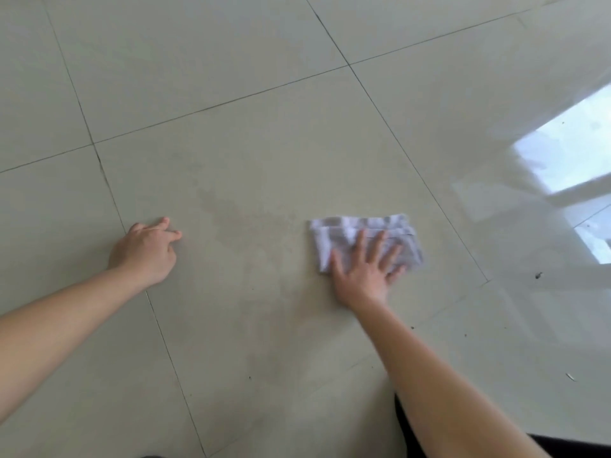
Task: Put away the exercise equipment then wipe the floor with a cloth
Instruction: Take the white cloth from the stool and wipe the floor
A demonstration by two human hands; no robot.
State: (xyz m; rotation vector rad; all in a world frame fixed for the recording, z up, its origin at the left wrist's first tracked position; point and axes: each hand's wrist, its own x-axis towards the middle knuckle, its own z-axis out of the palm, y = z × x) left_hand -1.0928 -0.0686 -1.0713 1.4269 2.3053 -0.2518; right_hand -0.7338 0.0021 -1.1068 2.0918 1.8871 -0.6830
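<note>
A folded grey-and-white cloth lies flat on the pale tiled floor. My right hand presses down on the cloth's near half with the fingers spread; the cloth looks blurred. My left hand rests on the floor to the left, fingers loosely curled, holding nothing. A faint damp smear marks the tile between the two hands. No exercise equipment is in view.
Dark grout lines cross the floor. A bright window reflection shines on the tiles at the right. Small dark specks lie to the right of the cloth. Dark clothing shows at the bottom edge.
</note>
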